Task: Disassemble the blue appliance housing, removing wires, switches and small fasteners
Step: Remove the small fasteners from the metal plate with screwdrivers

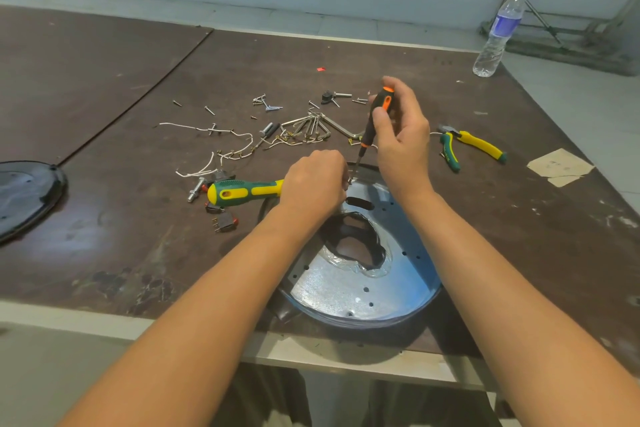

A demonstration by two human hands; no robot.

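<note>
1. Dark round cover lies flat at the far left edge of the brown table, partly out of view.
2. White wires with small terminals sprawl left of centre; loose screws are scattered beyond them.
3. A bolt and small black switches with red parts sit beside the green-and-yellow tool handle, which lies flat, its right end hidden behind the left hand.
4. A bunch of hex keys is fanned out past the hands, mid-table.
5. Left hand is curled closed, fingertips at the housing's far rim next to the driver tip; what it pinches cannot be told.
6. Blue appliance housing sits at the near table edge, centre-right, open side up, with a ragged dark hole in its metal floor.
7. Right hand grips the orange-and-black screwdriver, fingers wrapped round the handle, shaft angled down, tip on a small fastener at the far rim.
8. Green-and-yellow pliers lie right of that hand.
9. Cardboard scrap is further right.
10. Plastic water bottle stands upright at the far right corner.
</note>
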